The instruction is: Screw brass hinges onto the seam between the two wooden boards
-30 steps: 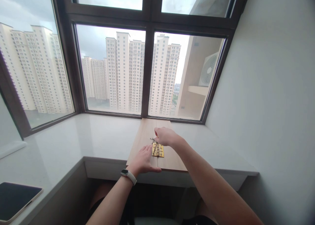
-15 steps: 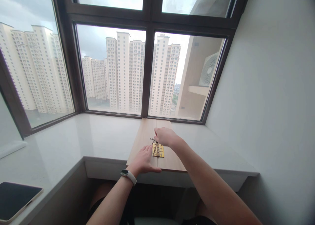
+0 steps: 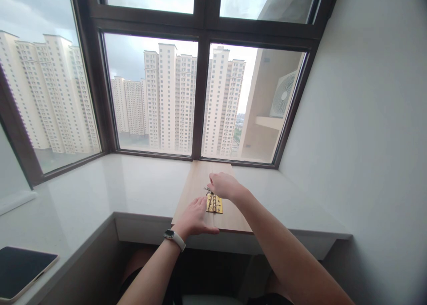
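Observation:
A gold-coloured butterfly hinge (image 3: 218,204) with dark holes lies across the seam between two pale wooden boards (image 3: 192,185). My left hand (image 3: 195,216) rests flat on the left-hand board, fingers stretched out with their tips at the hinge's left edge and the thumb spread towards the front edge. My right hand (image 3: 224,185) is closed just beyond the hinge. A thin dark metal rod (image 3: 210,201) runs from under its fingers down over the left leaf; its kind is too small to tell. Small metal pieces (image 3: 206,189) show beside the right fingertips.
The boards lie on a white windowsill (image 3: 143,185) against a brown window frame (image 3: 196,95). A tablet-like dark device (image 3: 23,269) lies at the far left. A white wall (image 3: 367,118) rises on the right. My left wrist wears a smart band (image 3: 175,239).

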`<state>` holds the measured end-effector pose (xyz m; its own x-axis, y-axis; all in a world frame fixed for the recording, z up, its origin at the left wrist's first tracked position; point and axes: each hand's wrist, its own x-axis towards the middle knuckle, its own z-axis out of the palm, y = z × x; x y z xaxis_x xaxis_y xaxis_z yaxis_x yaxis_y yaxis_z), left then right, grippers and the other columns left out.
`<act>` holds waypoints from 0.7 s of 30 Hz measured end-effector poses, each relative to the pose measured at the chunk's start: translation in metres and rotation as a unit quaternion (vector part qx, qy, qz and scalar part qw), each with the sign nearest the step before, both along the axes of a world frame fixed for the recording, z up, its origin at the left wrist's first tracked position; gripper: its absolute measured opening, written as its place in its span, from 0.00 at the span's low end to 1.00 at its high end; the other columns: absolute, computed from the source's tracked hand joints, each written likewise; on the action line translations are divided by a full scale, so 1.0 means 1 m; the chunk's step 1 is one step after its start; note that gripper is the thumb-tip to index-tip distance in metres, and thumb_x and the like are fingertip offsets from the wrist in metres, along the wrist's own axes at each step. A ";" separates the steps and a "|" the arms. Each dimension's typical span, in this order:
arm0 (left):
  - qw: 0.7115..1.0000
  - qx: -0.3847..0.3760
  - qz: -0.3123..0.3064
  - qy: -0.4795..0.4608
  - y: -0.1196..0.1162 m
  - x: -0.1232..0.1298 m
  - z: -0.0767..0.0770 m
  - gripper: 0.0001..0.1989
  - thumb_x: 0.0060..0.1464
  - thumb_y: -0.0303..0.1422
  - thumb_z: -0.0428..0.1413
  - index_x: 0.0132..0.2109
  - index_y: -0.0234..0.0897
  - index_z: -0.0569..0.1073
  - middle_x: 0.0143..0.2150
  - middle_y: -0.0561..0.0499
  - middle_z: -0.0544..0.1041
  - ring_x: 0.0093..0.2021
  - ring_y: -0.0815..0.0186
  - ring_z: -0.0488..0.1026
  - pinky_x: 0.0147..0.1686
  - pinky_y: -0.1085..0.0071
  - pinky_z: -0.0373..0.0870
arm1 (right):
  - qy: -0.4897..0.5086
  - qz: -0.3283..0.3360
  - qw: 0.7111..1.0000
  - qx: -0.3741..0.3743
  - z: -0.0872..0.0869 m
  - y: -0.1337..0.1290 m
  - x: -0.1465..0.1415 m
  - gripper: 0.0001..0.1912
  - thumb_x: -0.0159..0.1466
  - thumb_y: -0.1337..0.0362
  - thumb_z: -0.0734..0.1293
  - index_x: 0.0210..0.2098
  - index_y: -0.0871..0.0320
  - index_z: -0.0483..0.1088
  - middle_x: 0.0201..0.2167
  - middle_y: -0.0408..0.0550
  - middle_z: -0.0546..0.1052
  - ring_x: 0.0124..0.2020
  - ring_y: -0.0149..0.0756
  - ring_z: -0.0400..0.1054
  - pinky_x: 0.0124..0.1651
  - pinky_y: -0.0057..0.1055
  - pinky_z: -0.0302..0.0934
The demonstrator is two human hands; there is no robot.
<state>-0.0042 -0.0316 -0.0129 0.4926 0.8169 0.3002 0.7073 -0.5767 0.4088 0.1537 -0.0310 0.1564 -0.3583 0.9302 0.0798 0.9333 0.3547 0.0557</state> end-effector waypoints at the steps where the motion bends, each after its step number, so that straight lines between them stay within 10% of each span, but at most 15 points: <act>1: 1.000 -0.001 -0.001 -0.001 0.000 0.000 0.000 0.65 0.35 0.69 0.62 0.72 0.35 0.56 0.71 0.36 0.62 0.70 0.41 0.57 0.69 0.52 0.55 | -0.003 0.004 1.000 -0.001 0.001 0.000 0.001 0.16 0.70 0.57 0.62 0.52 0.58 0.72 0.46 0.58 0.81 0.45 0.46 0.76 0.42 0.33 0.62; 13: 1.000 -0.004 0.003 0.003 -0.001 0.000 0.002 0.63 0.35 0.69 0.62 0.71 0.35 0.58 0.70 0.35 0.63 0.69 0.40 0.58 0.68 0.50 0.57 | -0.012 -0.018 1.000 -0.012 0.005 -0.001 0.001 0.26 0.71 0.44 0.61 0.46 0.60 0.77 0.45 0.62 0.81 0.47 0.48 0.76 0.43 0.34 0.64; 21: 1.000 -0.004 0.002 0.001 -0.002 0.000 0.003 0.63 0.35 0.69 0.62 0.71 0.35 0.58 0.71 0.36 0.62 0.70 0.41 0.57 0.69 0.51 0.56 | -0.026 -0.009 1.000 0.001 0.002 0.000 0.000 0.17 0.70 0.55 0.62 0.48 0.59 0.76 0.45 0.60 0.81 0.46 0.46 0.76 0.44 0.34 0.64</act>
<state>-0.0039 -0.0337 -0.0098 0.4908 0.8206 0.2928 0.7103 -0.5714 0.4111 0.1538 -0.0308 0.1587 -0.3449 0.9365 0.0635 0.9356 0.3375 0.1040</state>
